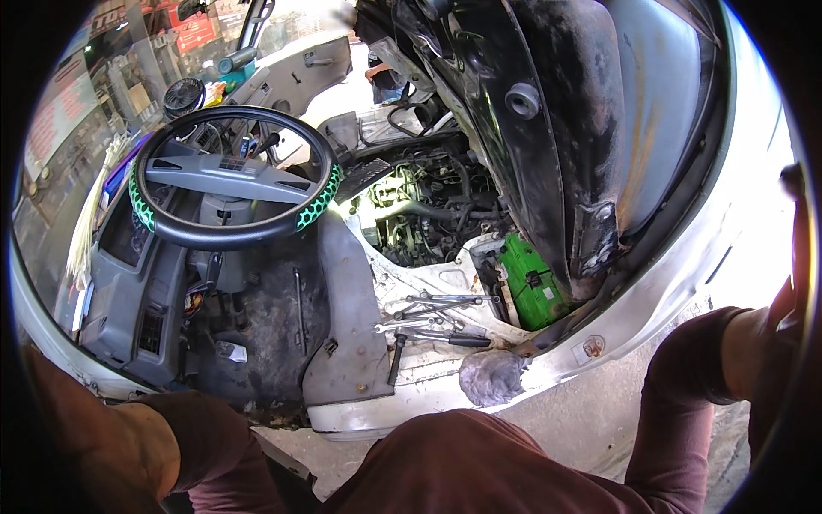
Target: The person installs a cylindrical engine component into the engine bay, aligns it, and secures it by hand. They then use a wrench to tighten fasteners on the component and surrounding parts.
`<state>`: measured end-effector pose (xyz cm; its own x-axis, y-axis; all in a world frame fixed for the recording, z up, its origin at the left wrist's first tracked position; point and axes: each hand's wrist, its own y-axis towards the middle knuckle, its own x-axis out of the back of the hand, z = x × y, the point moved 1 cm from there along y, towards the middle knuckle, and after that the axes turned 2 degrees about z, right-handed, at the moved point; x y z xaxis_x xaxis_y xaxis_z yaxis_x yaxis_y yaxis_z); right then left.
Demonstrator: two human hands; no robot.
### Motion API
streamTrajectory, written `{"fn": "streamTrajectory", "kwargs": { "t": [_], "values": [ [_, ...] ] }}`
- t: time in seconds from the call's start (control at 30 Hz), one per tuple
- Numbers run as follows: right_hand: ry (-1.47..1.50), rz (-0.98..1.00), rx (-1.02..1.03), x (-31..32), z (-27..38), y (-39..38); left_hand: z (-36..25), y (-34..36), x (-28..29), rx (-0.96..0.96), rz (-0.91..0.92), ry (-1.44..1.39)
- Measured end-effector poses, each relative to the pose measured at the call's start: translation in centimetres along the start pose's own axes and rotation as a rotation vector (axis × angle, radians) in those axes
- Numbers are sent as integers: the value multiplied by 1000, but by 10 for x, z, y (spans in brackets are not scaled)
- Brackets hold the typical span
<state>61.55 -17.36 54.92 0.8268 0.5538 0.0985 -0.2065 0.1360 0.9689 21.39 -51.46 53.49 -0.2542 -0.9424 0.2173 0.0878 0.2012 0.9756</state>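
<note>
Both my arms, in rolled-up maroon sleeves, reach out to the sides of the head view. My left forearm [141, 441] runs into the dark lower-left rim, and its hand cannot be seen. On the other side my right forearm [747, 349] bends upward into the right rim, where the hand is also lost from sight. Ahead of me is an exposed engine [437, 201] in a van's cab. Several metal wrenches [428, 324] lie in a pile on the white ledge. Beside them are a black-handled ratchet [396, 360] and a grey rag [491, 379].
A steering wheel [235, 227] with green-patterned grips stands at left above the dark cab floor [257, 317]. The tilted-up seat panel [548, 111] rises over the engine's right side. A green battery [531, 283] sits under it. A small fan [183, 97] stands on the dashboard.
</note>
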Motion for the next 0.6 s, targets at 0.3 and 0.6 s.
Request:
{"fn": "streamTrajectory", "kwargs": {
  "t": [0.3, 0.6],
  "values": [
    [-11, -6, -15, 1, -7, -7, -2, -1, 0, 13, 8, 13],
    [-28, -12, -15, 5, -4, -6, -4, 1, 3, 19, 3, 25]
  ]
}}
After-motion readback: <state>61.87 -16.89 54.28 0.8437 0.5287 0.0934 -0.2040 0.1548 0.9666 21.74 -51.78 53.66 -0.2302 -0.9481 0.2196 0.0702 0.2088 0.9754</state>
